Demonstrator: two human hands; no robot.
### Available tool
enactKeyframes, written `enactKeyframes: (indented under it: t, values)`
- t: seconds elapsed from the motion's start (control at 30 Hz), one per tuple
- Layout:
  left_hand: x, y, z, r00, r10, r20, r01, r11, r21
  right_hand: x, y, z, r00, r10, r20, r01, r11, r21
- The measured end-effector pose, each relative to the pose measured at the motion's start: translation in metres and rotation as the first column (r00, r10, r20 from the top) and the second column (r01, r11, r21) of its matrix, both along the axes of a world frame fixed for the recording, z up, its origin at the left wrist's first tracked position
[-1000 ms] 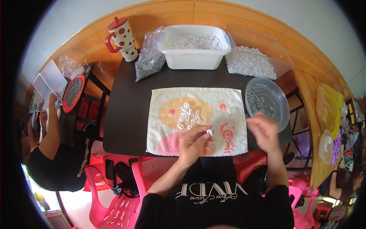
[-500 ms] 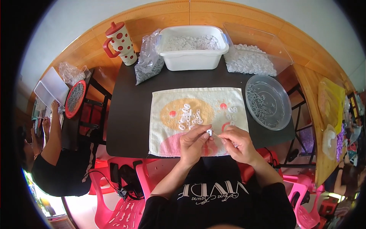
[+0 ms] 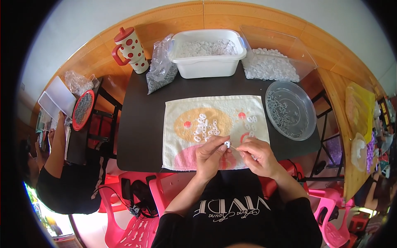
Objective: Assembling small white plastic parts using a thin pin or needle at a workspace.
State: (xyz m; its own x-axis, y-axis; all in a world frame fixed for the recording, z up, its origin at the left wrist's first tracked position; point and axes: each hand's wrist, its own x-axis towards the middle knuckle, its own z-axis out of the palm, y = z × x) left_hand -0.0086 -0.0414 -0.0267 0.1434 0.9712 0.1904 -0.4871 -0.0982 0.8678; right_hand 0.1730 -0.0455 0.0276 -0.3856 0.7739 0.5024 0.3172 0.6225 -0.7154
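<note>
Over the near edge of a cream patterned towel (image 3: 171, 136), my left hand (image 3: 208, 157) pinches a small white plastic piece (image 3: 227, 144) between thumb and fingers. Just right of it, my right hand (image 3: 259, 157) grips a thin pale stick (image 3: 234, 147), its tip pointing at the white piece. Whether the tip touches or enters the piece is too small to tell. Beyond my left hand lies a loose pile of similar white oval pieces (image 3: 202, 129). A smaller group of white pieces (image 3: 251, 120) sits on the towel's right side.
Right of the towel is a round clear tub (image 3: 313, 118) with small grey parts. A white basin (image 3: 202, 68), a clear bin (image 3: 306, 62), a bag of grey parts (image 3: 162, 76) and a spotted tumbler (image 3: 134, 49) line the back. Another person's arm (image 3: 57, 149) is at left.
Both hands keep their grips almost in place, with only a slight shift of the right fingers and stick. The whole view has shifted slightly.
</note>
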Motion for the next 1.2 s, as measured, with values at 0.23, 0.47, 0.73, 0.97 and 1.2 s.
enactKeyframes:
  t: [0.23, 0.47, 0.73, 0.97, 1.2]
  values:
    - [0.0, 0.0, -0.002, 1.0, -0.022, -0.014, 0.023, 0.999, 0.028, 0.002, -0.002, 0.002, 0.997, 0.001, 0.078, 0.006, 0.996, -0.09]
    - [0.001, -0.001, 0.003, 0.99, 0.017, -0.141, -0.01, 0.999, 0.051, -0.002, -0.002, -0.002, 0.996, -0.014, 0.087, 0.021, 0.996, -0.088]
    - [-0.001, 0.001, -0.003, 0.997, -0.067, 0.027, 0.067, 0.998, -0.015, -0.002, -0.006, -0.005, 1.0, -0.02, -0.006, 0.019, 0.994, -0.112]
    - [-0.002, 0.001, -0.001, 0.991, -0.081, 0.109, 0.092, 0.99, -0.104, -0.004, -0.006, -0.006, 0.999, -0.039, -0.032, 0.036, 0.996, -0.086]
    - [-0.008, 0.001, -0.001, 0.961, -0.157, 0.228, 0.206, 0.956, -0.211, -0.009, -0.007, -0.001, 0.998, -0.046, -0.037, 0.043, 0.996, -0.075]
